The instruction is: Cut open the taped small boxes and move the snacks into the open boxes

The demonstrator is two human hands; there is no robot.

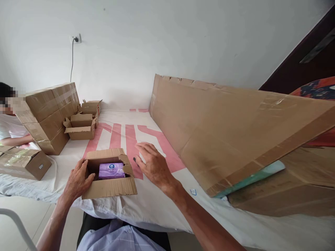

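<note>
Nearest to us are the lilac shirt point(117, 238) over our lap and, at the lower left, a curved pale bar point(19, 221) above the tiled floor point(28, 204). Just past the lap, the open box point(110, 189) sits on the white cloth point(159, 209), near its front edge. We see the purple pack point(112, 170) lying inside the box, round blue mark up, close to the right end, where a ragged flap stands beside it.

Our left hand point(77, 179) is closed on the box's left end, fingers along the outside and thumb over the edge. Our right hand point(154, 169) hangs just beyond the right end, apart from box and pack, its fingers loosely bent and the thumb held away from them. A small dark bit point(134, 159) shows by that thumb; we cannot tell whether it is held or worn.

To our right a small label point(193, 192) lies on the cloth. Past it a big cardboard sheet point(222, 129) stands tilted, with a greenish roll point(261, 176) under its lower edge and a carton point(290, 198) beside that.

To our left lies a taped box point(23, 162). Beyond it rises a stack point(49, 116) of cartons, two small open cartons point(81, 133) at its right side, and another person point(12, 129) behind it. Farthest off, we see a plug point(75, 39) and its cord on the white wall point(183, 42).
</note>
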